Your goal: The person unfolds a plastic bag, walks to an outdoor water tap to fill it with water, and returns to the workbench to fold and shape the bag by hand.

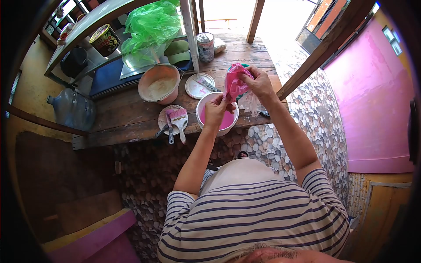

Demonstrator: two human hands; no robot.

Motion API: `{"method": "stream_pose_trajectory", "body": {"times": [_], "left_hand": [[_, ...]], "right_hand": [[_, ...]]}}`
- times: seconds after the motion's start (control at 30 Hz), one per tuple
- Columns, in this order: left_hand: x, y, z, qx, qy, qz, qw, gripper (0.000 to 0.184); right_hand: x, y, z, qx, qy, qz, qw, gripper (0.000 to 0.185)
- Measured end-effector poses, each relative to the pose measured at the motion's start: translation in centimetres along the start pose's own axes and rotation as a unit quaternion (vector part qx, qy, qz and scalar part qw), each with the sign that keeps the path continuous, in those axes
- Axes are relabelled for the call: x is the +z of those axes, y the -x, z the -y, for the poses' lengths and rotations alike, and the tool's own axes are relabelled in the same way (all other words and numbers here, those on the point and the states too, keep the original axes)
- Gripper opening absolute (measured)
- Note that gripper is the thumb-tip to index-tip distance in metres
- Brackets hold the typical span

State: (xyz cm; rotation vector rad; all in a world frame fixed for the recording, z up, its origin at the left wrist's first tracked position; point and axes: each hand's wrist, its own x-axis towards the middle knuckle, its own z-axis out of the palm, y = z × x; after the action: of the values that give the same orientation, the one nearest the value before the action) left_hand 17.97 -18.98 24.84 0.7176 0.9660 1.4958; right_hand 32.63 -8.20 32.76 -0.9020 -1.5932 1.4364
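Note:
A crumpled pink plastic bag (236, 82) is stretched between my hands, above a white bucket (237, 119) with pink paint in it. My left hand (216, 109) pinches the bag's lower end over the bucket's rim. At its upper right side, my right hand (259, 83) grips the bag with fingers closed. Something green (244, 67) shows partly behind the bag, and clear plastic (251, 104) hangs or lies below my right hand. Left of the bucket, a paintbrush (180, 125) with pink bristles and a smaller tool (169, 130) rest on a round lid (163, 117).
The wooden bench (120, 116) also carries a peach pail (173, 89), a white lid (191, 92) with a scraper-like tool, a metal can (205, 47) and a water jug (72, 111). Green plastic bags (151, 26) lie behind. A wooden post (322, 55) rises at the right.

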Motion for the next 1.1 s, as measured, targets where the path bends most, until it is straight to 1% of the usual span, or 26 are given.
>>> {"method": "stream_pose_trajectory", "body": {"times": [0.07,0.2,0.3,0.37,0.4,0.47,0.6,0.7,0.77,0.83,0.93,1.0,1.03,1.07,1.1], "left_hand": [[0.1,0.0,-0.2,0.014,0.016,0.041,0.999,0.026],[0.5,-0.2,0.0,0.046,-0.013,0.071,0.996,0.027],[0.9,0.1,-0.7,0.040,0.019,0.053,0.998,0.027],[1.1,0.2,-1.5,-0.007,0.101,0.072,0.992,0.028],[1.3,0.2,-1.5,-0.008,0.100,0.072,0.992,0.028],[1.8,0.2,-1.5,0.024,-0.021,0.034,0.999,0.031],[1.2,-0.4,-0.4,0.056,-0.019,0.011,0.998,0.035],[1.1,-0.4,-0.4,0.051,-0.017,0.001,0.999,0.031],[1.3,-0.4,-0.5,0.063,-0.016,-0.008,0.998,0.025],[1.3,-0.4,-0.7,0.060,-0.020,-0.012,0.998,0.026],[1.5,-0.3,-0.9,0.051,-0.019,-0.014,0.998,0.030],[1.5,-0.2,-1.0,0.047,-0.012,-0.015,0.999,0.032],[1.4,-0.2,-1.0,0.054,-0.005,-0.005,0.998,0.032],[1.3,-0.2,-1.0,0.062,0.003,0.006,0.998,0.031],[1.3,0.0,-1.3,0.058,-0.007,0.008,0.998,0.034]], "right_hand": [[0.1,0.1,0.2,0.000,0.010,0.002,1.000,0.018],[0.2,0.1,-0.2,-0.014,0.036,0.007,0.999,0.015],[0.3,0.1,-0.8,-0.030,0.068,0.003,0.997,0.013],[0.3,0.1,-1.1,-0.035,0.074,-0.002,0.997,0.013],[0.4,0.2,-1.1,-0.041,0.081,-0.006,0.996,0.013],[0.9,0.6,-1.1,-0.039,0.076,-0.006,0.996,0.013],[1.5,0.9,-1.4,-0.040,0.083,-0.005,0.996,0.013],[1.6,1.2,-1.6,-0.040,0.055,0.000,0.998,0.013],[1.9,1.5,-1.7,-0.035,0.048,-0.002,0.998,0.012],[2.2,1.6,-2.0,-0.029,0.042,-0.005,0.999,0.012],[2.4,1.6,-3.7,-0.046,0.049,-0.006,0.998,0.015],[2.5,1.4,-4.5,-0.131,0.148,-0.052,0.979,0.018],[2.4,1.4,-4.5,-0.131,0.148,-0.051,0.979,0.018],[2.3,1.4,-4.6,-0.053,0.045,-0.020,0.997,0.018],[2.3,1.5,-4.5,0.027,-0.058,0.012,0.998,0.018]]}}
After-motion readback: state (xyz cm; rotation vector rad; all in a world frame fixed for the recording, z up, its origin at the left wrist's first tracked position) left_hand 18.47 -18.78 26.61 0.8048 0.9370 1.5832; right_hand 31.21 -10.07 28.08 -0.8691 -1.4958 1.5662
